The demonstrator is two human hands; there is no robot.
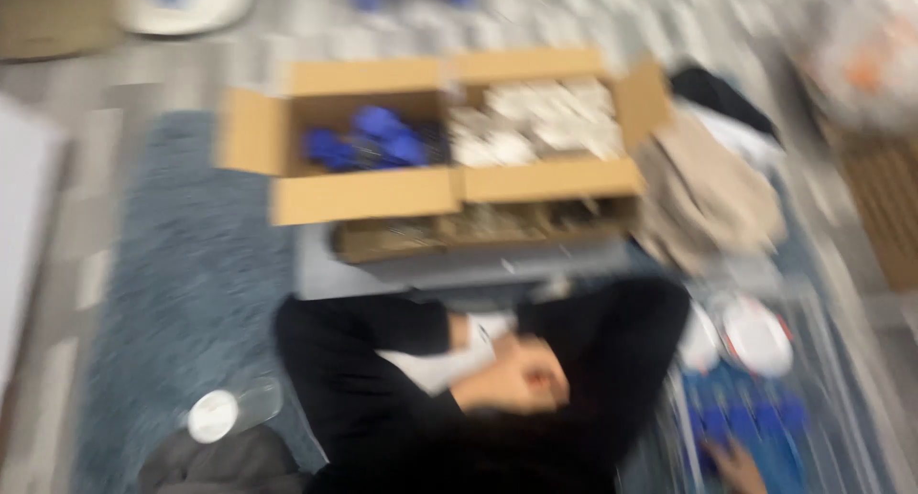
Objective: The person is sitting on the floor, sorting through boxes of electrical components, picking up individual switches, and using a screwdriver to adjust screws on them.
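frame is heavily motion-blurred, so detail is limited.

left hand (483,389) and right hand (540,372) are seen pressed close together low in the centre, both in black sleeves. a white piece (445,365) lies against them, touching the left hand. whether the grip is pinched on it or only resting on it cannot be told, and finger spread cannot be told either.

handling judgement: the white piece looks thin and floppy, so it is best supported by both hands and kept low over the rug (191,264). a steadier head would help the view.

containers:
- open cardboard box (363,196), just beyond the hands, flaps folded out. left half is filled with blue items (368,140), right half with pale white items (535,121). the two halves are kept separate.
- a flatter brown tray (354,245) sits under or just in front of the box. dark contents are seen, kind not readable.
- a clear bottle (225,413) with a white cap lies at lower left.

right of the box: a beige cloth (708,197) and white round things (755,336). at the bottom right edge another hand (736,465) is seen beside a blue pack (755,417). its owner cannot be told.
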